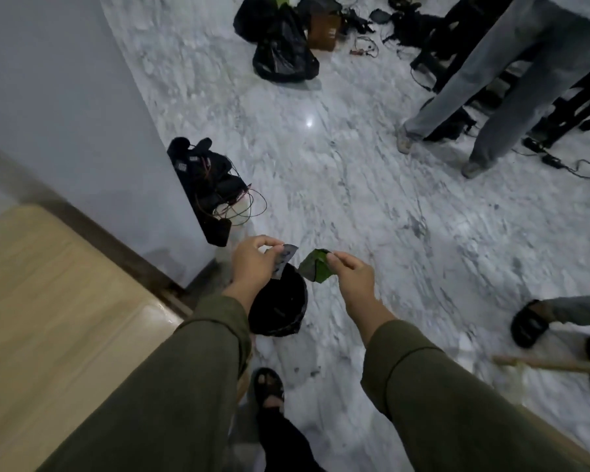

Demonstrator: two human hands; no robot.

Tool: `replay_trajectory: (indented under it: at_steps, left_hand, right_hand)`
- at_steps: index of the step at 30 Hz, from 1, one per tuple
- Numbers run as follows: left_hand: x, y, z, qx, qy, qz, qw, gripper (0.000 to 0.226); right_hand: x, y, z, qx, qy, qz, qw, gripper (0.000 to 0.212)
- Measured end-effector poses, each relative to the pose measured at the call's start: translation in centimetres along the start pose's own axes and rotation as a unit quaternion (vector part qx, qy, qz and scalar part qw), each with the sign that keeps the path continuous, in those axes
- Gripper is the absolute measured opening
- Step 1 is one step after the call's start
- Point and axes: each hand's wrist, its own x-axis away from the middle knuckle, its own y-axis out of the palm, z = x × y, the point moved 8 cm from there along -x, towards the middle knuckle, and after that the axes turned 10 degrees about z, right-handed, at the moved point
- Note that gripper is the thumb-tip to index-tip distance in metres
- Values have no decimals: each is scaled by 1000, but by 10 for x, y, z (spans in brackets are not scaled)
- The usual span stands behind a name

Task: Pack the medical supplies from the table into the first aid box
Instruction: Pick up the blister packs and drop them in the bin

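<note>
Blister strip point(285, 259), a small silvery piece with dark dots, is pinched at its upper corner between the thumb and fingertips of the left hand point(252, 264). It hangs down over the mouth of a black bin point(280, 308) that stands on the marble floor point(372, 206). Just beside it, the right hand point(353, 275) pinches a green wrapper point(315, 265) by its right edge, the fingers curled round it; the wrapper is folded and hangs above the bin's rim. The two pieces are close together but apart. Whether the strip still carries pills cannot be told, since the picture is blurred. Both arms wear olive-green sleeves point(184, 386).

At the left edge lies a pale wooden desk point(48, 318), with a white wall point(65, 97) behind it. A black bundle of gear with thin red wires point(212, 185) leans against the wall's corner, just beyond the bin. Below the hands, a foot in a black sandal point(269, 386) stands on the floor. Farther off, black plastic bags point(283, 49) and tangled cables lie on the floor, and a second person in grey trousers point(484, 80) stands at the upper right. Another sandalled foot point(528, 321) shows at the right edge, near a wooden stick point(552, 364)
</note>
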Motion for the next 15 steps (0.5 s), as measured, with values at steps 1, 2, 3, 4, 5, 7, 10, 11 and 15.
replay_trajectory:
  at_steps: [1,2,3,4,5,7,10,11,15]
  left_hand:
    - [-4,5,-7,-5,-10,-3,1000,10]
    - [-9,10,-14,-7,-20,-5,1000,11]
    - [-13,14,-20,-11,-26,-6,1000,11]
    - [-17,17,-26,-15,-31,-7,999,11]
    - [-21,19,-31,-22,-32,-5,999,11]
    - [-30,26,-44,-35,-36,-9,999,10]
    - [-40,38,-68,-80,-40,-39,995,14]
    - [-42,43,-75,-105,-38,-60,992,20]
    - [-47,51,-95,-179,-41,-119,976,47]
  right_hand:
    - [-6,7,8,10,2,-5,1000,20]
    - [-12,13,16,23,6,-11,1000,20]
    - [-18,20,24,38,9,-13,999,18]
    - [-23,26,32,51,14,-15,999,16]
    - [-27,32,39,60,20,-18,998,15]
    - [-34,44,52,76,33,-27,996,18]
    - [-37,65,68,84,58,-90,991,26]
    - [-36,72,73,86,68,-119,987,30]
    - [-42,82,83,153,58,-158,974,45]
